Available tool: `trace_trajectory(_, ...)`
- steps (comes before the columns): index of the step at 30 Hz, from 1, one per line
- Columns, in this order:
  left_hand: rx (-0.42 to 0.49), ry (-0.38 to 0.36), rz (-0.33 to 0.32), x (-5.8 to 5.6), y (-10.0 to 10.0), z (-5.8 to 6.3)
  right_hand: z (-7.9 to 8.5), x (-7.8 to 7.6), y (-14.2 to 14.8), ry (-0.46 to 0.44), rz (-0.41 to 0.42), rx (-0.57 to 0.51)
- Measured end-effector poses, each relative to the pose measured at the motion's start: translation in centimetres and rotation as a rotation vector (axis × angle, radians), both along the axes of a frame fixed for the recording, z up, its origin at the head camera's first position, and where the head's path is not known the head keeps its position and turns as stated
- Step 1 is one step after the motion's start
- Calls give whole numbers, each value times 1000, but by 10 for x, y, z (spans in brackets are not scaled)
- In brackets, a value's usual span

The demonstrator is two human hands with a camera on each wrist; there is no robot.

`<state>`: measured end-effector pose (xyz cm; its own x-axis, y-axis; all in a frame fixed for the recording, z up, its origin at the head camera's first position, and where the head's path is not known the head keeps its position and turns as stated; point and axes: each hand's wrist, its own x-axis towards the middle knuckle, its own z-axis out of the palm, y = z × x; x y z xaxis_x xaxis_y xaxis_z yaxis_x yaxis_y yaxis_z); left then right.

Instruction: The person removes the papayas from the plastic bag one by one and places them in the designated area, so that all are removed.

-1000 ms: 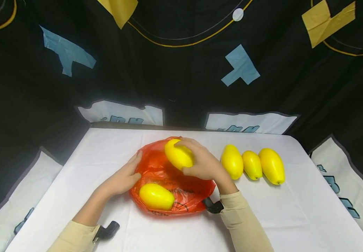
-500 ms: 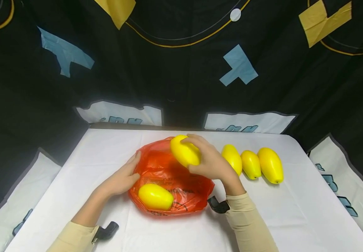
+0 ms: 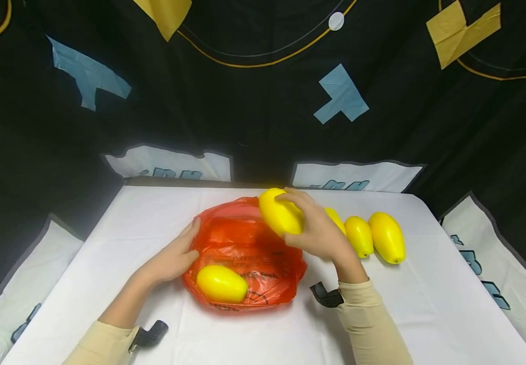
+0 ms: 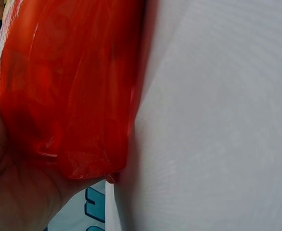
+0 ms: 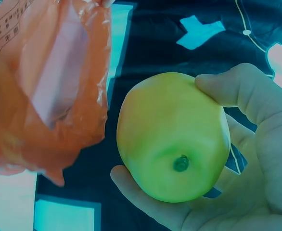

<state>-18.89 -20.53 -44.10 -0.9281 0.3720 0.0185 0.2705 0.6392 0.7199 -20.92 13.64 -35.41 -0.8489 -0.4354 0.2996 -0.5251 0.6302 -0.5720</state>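
A red plastic bag [image 3: 244, 243] lies wide-mouthed on the white table. One yellow oval fruit [image 3: 221, 284], smooth and mango-like, sits inside near its front rim. My left hand [image 3: 171, 258] rests against the bag's left side with fingers fairly straight; in the left wrist view the palm [image 4: 20, 192] lies along the red plastic. Above the bag's back right rim, my right hand [image 3: 315, 225] grips another yellow oval fruit [image 3: 281, 212] between thumb and fingers. The right wrist view shows that fruit [image 5: 174, 139] end-on, with a small dark stem spot, apart from the bag [image 5: 83, 96].
To the right stand three more yellow fruits in a row: one [image 3: 336, 219] partly behind my right hand, a smaller one [image 3: 359, 236] and a larger one [image 3: 387, 238]. A black curtain [image 3: 263, 116] hangs behind the table [image 3: 427, 304].
My right hand has carried its fruit from over the bag's mouth rightward and back to above the rim. My left hand has stayed at the bag's side. The head view has shifted slightly.
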Motion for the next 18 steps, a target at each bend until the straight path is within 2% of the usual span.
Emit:
trace_trajectory(4,3,-4,5,1,0,0,0,1,9,28,-18,4)
trace_trajectory(10,8,-19,12,4,0,0,0,3,20,51,-3,-1)
trace_trajectory(18,5,-15,16,2,-1,1,3,5,29,74,-1,-14)
